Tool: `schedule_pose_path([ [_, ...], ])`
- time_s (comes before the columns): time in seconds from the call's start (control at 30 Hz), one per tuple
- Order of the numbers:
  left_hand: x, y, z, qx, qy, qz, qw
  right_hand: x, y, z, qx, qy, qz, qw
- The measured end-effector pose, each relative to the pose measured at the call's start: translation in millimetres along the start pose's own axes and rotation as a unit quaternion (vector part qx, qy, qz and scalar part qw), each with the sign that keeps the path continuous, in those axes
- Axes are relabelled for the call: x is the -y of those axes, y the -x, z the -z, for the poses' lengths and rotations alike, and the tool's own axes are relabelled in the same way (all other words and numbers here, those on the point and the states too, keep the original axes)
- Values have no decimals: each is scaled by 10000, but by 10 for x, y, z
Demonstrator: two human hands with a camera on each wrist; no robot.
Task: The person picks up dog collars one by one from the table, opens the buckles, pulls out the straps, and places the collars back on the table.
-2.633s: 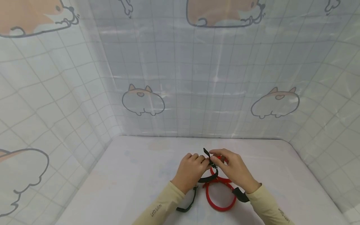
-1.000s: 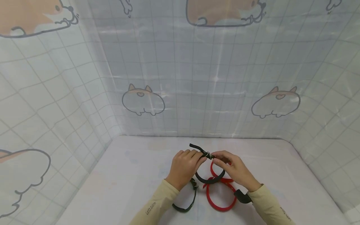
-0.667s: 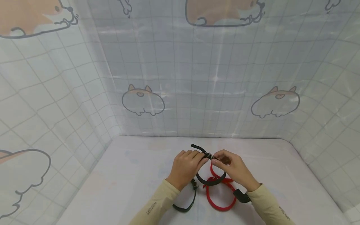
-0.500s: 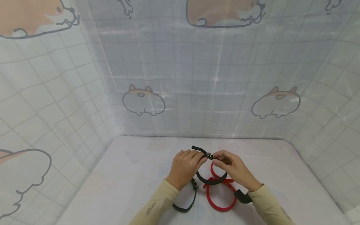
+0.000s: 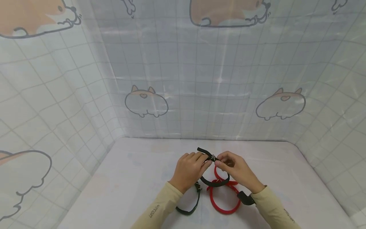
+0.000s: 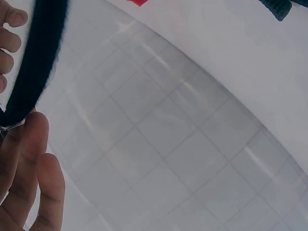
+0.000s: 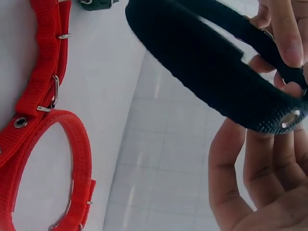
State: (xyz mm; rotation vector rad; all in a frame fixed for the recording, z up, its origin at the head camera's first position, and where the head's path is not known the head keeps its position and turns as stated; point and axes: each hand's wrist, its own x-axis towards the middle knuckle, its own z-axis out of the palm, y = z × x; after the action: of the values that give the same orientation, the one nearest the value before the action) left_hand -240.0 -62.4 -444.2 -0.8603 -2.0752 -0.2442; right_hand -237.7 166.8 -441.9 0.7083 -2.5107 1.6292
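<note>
Both hands hold a dark nylon buckle collar (image 5: 215, 183) up above the table, its loop hanging below the fingers. My left hand (image 5: 187, 170) grips it just left of the metal buckle (image 5: 213, 158), and the strap's free end (image 5: 202, 150) sticks out past the fingers. Right of the buckle, my right hand (image 5: 238, 168) pinches the strap between thumb and fingers. In the right wrist view the dark collar (image 7: 187, 57) shows a metal eyelet (image 7: 290, 118) near the fingertips. The left wrist view catches only part of the collar (image 6: 41, 57).
Two red collars, an upper one (image 5: 216, 173) and a lower one (image 5: 226, 212), lie on the white table (image 5: 128, 190) beneath the hands. Another dark collar (image 5: 188, 212) rests by the left forearm. A black object (image 5: 246, 198) sits at the right wrist. Patterned curtains (image 5: 200, 79) surround the table.
Since the earliest frame, the left hand has shifted slightly left and the held collar's loop faces the camera more fully. Its free end now points left. Over the last half second little has moved.
</note>
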Motion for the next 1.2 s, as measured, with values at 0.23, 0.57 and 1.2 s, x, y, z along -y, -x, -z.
schedule_pose_path([
  [0.23,18,15,6,121,41,22,9999,-23,-9,-4,318,-163,245,9991],
  [0.57,23,23,-14,65,87,-15,9999,-1,0,-16,362,-82,124,9992],
  [1.2,67,42,-37,-97,-53,-9,9999,-45,5,41,689,-67,235,9973],
])
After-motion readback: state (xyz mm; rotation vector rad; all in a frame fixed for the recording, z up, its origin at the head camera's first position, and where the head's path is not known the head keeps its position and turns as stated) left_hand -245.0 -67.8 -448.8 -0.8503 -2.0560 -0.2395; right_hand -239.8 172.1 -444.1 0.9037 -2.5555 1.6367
